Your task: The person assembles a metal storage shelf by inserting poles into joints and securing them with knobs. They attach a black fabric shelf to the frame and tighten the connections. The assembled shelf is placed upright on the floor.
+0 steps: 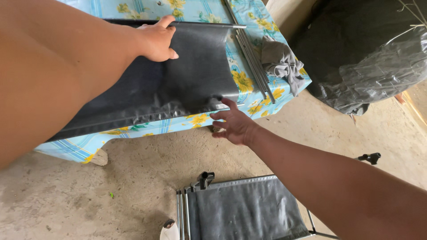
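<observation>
A dark grey fabric panel [178, 75] with a metal rod through its far hem lies across a table covered by a blue cloth with yellow flowers [249, 95]. My left hand [155, 41] rests palm-down on the panel near its far edge, thumb at the rod. My right hand [233, 124] hovers with fingers spread just off the table's front edge, its fingertips close to the panel's near corner and a rod end there.
Several loose metal rods [253, 58] and a crumpled grey cloth [281, 64] lie on the table's right side. On the concrete floor below stands a metal frame with grey fabric [244, 209]. A black plastic-wrapped bulk [369, 58] sits at right.
</observation>
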